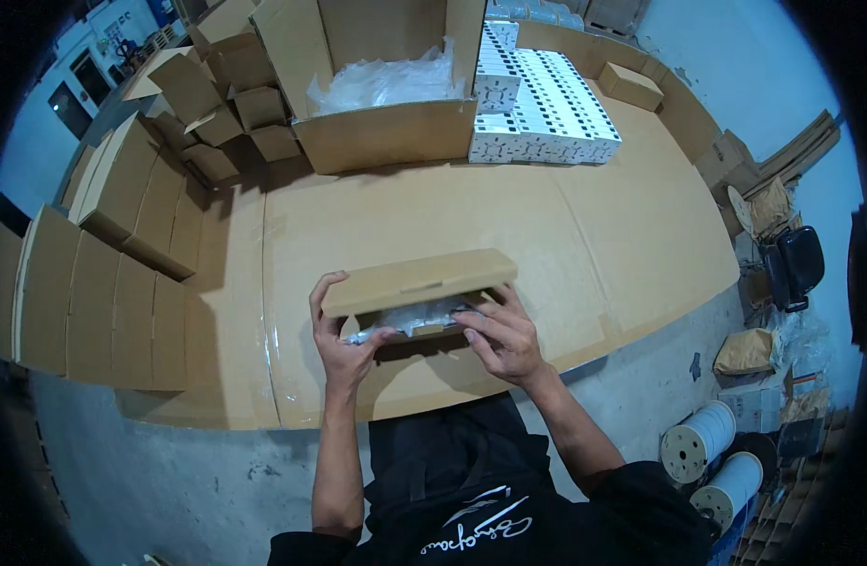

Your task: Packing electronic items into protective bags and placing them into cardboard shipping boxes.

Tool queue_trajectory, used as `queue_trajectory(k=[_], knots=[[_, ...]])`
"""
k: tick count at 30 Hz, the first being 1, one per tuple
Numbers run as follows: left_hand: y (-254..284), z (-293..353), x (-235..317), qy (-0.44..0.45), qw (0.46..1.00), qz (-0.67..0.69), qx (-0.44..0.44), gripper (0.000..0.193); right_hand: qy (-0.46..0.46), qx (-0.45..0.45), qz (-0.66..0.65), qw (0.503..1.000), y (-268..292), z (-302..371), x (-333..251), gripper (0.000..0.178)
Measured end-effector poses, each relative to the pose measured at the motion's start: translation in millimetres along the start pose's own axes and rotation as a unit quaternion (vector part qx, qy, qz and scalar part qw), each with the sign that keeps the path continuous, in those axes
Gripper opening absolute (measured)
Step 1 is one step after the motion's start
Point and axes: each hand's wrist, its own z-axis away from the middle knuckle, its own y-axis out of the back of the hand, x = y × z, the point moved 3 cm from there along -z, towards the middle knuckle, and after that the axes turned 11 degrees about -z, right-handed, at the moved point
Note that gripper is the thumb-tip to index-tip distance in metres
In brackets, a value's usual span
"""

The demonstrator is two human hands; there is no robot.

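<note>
A small brown cardboard box point(420, 280) is between my two hands at the near edge of the table, its lid tilted partly up. Clear plastic wrapping point(420, 314) bulges from the gap under the lid; whatever it wraps is hidden. My left hand point(346, 332) grips the box's left end, fingers behind it and thumb against the plastic. At the right end my right hand point(505, 332) holds the box, with fingertips at the plastic and under the lid edge.
Upright brown boxes point(99, 307) line the table's left side. A large open carton point(391, 132) with plastic bags stands at the back. White patterned boxes point(556, 108) are stacked beside it. Another brown box point(631, 86) lies far right. Cable spools point(699, 441) stand on the floor.
</note>
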Motion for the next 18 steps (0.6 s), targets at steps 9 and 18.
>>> queue_trajectory(k=[9,18], knots=[[-0.9,8.8,-16.4,0.003,0.994,0.102,0.04,0.07,-0.071,0.09,-0.011,0.993,-10.4,0.9,-20.0,0.018],[13.8,7.1,-25.5,-0.018,0.998,0.056,-0.005,0.071,-0.104,0.106,-0.006,0.989,-20.4,1.5,-24.4,0.024]])
